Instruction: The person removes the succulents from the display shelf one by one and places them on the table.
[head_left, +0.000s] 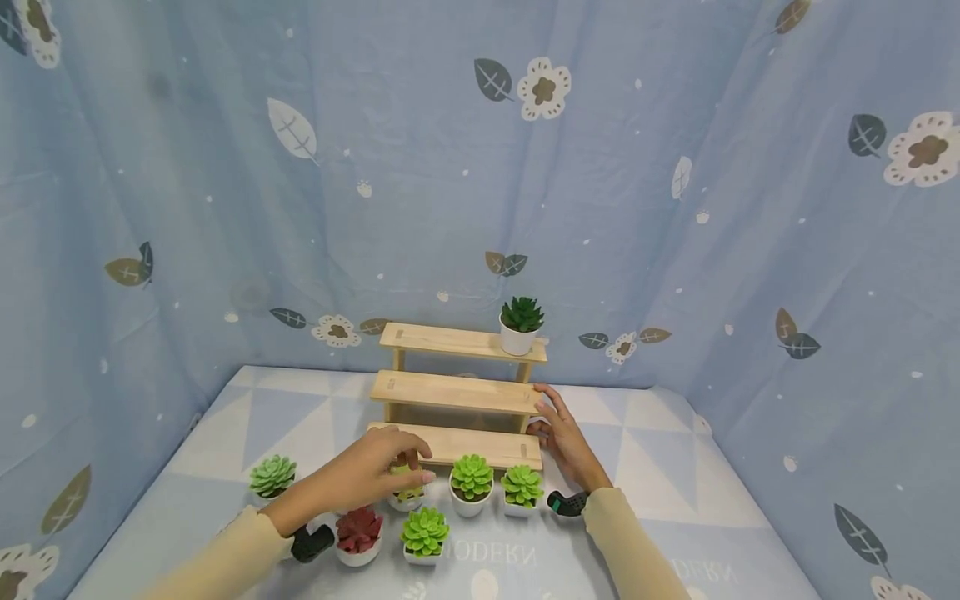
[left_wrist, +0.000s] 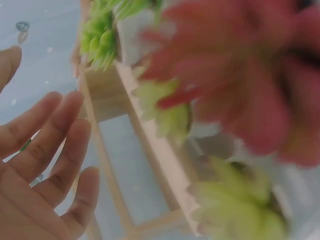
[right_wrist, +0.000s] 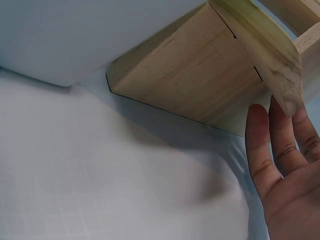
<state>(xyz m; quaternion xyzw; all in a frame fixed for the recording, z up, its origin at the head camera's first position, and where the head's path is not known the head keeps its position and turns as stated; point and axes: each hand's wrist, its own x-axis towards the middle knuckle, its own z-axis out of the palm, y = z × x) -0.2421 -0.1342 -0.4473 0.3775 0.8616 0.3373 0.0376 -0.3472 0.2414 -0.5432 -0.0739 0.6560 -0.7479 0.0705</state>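
Note:
A three-tier wooden shelf (head_left: 457, 392) stands at the back of the table. My right hand (head_left: 566, 437) is at its right side, fingertips touching the end of the middle board (right_wrist: 272, 55), fingers fairly straight. My left hand (head_left: 363, 477) hovers in front of the shelf's left part, over a yellow-green succulent (head_left: 408, 495) in a white pot that it partly hides. In the left wrist view its fingers (left_wrist: 70, 145) are spread, with nothing between them. On the top tier's right end sits a dark green succulent (head_left: 519, 323) in a white pot.
Before the shelf stand bright green succulents (head_left: 471, 483), (head_left: 521, 487) and, closer, another green succulent (head_left: 424, 533). A red succulent (head_left: 359, 532) is by my left wrist, a pale green succulent (head_left: 273, 477) further left. A patterned blue curtain (head_left: 420, 208) hangs behind the table.

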